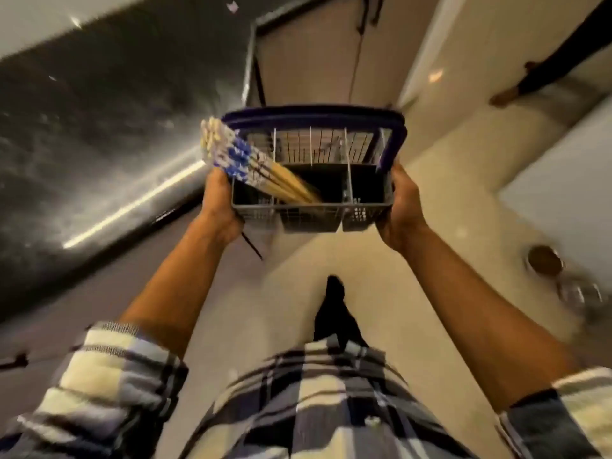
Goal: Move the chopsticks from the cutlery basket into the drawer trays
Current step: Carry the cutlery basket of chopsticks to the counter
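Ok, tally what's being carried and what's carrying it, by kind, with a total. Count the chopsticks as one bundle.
Cutlery basket: 1
Chopstick bundle: 1
Hands gripping the basket, left hand and right hand: 2
Total: 4

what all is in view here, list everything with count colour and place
cutlery basket: one, grey mesh with a blue handle, held up in the middle of the view
chopsticks: a bundle, count unclear, yellow-tan shafts with blue and white patterned ends, leaning out of the basket's left side
countertop: one, dark and speckled, along the left
floor: pale tiles, below and to the right
floor drain: one, round, metallic, on the floor at right
another person's leg and foot: one, dark trouser, top right
plaid shirt: one, blue, white and cream, bottom of view
left hand: grips the basket's left end
right hand: grips the basket's right end
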`<state>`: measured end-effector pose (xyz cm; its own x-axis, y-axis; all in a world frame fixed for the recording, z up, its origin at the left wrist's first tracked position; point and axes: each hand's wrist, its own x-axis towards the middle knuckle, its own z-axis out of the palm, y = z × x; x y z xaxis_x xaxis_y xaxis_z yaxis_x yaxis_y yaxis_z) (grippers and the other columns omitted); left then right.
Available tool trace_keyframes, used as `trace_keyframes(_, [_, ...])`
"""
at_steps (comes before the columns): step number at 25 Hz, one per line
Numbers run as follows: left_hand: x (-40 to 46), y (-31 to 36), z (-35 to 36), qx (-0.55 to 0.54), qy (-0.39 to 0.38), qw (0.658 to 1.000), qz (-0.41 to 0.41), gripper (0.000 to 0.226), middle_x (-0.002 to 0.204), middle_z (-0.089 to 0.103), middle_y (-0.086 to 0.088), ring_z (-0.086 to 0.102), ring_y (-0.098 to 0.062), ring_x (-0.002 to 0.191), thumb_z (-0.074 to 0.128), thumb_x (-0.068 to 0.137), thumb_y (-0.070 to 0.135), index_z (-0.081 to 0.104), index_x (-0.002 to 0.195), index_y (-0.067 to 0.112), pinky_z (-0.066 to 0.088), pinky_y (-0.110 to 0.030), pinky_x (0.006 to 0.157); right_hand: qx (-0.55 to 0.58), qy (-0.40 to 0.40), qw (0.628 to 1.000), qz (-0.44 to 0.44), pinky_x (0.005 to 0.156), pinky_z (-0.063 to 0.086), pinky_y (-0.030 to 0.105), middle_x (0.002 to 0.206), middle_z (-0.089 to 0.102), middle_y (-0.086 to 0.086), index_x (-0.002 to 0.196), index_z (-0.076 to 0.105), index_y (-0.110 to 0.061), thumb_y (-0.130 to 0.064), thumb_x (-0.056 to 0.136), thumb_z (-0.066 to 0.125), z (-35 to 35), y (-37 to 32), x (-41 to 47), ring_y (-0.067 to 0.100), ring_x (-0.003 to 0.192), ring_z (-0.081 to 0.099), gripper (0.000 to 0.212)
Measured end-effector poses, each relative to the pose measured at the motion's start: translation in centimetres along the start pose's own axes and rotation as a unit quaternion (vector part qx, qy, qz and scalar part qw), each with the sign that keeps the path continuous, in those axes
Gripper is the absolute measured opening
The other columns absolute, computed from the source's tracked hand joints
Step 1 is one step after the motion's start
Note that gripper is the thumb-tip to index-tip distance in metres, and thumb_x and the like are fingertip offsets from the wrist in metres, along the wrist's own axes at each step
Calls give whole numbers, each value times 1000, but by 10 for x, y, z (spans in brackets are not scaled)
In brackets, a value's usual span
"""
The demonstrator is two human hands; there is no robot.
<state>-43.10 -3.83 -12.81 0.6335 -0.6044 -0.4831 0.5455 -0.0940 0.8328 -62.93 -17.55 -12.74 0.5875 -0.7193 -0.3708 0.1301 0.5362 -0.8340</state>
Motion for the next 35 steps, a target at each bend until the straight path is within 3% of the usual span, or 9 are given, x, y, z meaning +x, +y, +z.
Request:
trace_keyframes(3, [-36,-40,19,22,-55,998,-32,41,95,73,-9,68,-27,96,34,101,33,67,93,12,52,-47,98,23,67,997,-24,100,51,46,114,72,6,109,72,-26,-44,106,24,-48,23,-62,26,113,65,51])
trace_keyframes(9, [-107,-97,109,145,-191,968,-78,39,96,69,-9,67,-24,90,33,102,34,63,90,12,53,-41,90,96,217,969,-70,87,54,35,107,74,2,112,69,-21,-45,105,27,-144,40,-180,18,101,69,49])
trace_keyframes(17, [-240,-236,296,237,-384,886,-105,37,87,74,-1,65,-23,93,31,104,35,61,95,14,55,-36,83,151,403,890,-153,85,57,36,114,73,3,129,61,-16,-44,106,27,-323,27,-379,18,102,70,50])
trace_keyframes(21, [-326,-317,375,249,-496,820,-137,42,98,71,-9,66,-31,98,28,105,38,62,100,14,50,-46,94,166,501,831,-175,92,55,42,109,76,0,111,70,-27,-49,104,28,-391,25,-489,16,100,72,48])
trace_keyframes(25, [-433,-403,446,284,-608,718,-183,43,108,68,-13,57,-42,115,27,105,38,63,103,15,39,-57,107,225,617,725,-207,96,54,45,111,75,0,115,70,-26,-53,102,30,-439,40,-610,19,101,72,50])
trace_keyframes(27, [-489,-436,469,318,-639,671,-201,41,115,65,-15,54,-43,122,30,104,40,63,105,16,40,-56,109,256,661,669,-222,97,53,45,112,75,0,115,70,-25,-53,102,31,-450,53,-660,21,105,71,49])
trace_keyframes(29, [-536,-461,484,337,-660,635,-220,40,108,69,-11,60,-36,115,32,103,41,63,102,16,46,-49,103,283,690,622,-240,95,54,43,107,77,-2,110,70,-27,-51,102,31,-457,66,-696,19,101,72,46])
trace_keyframes(35, [-672,-553,520,375,-753,466,-274,47,86,78,-4,73,-23,87,32,104,32,73,88,16,57,-40,78,359,770,458,-264,90,55,39,101,78,-4,108,70,-29,-51,102,31,-478,103,-796,16,96,74,45])
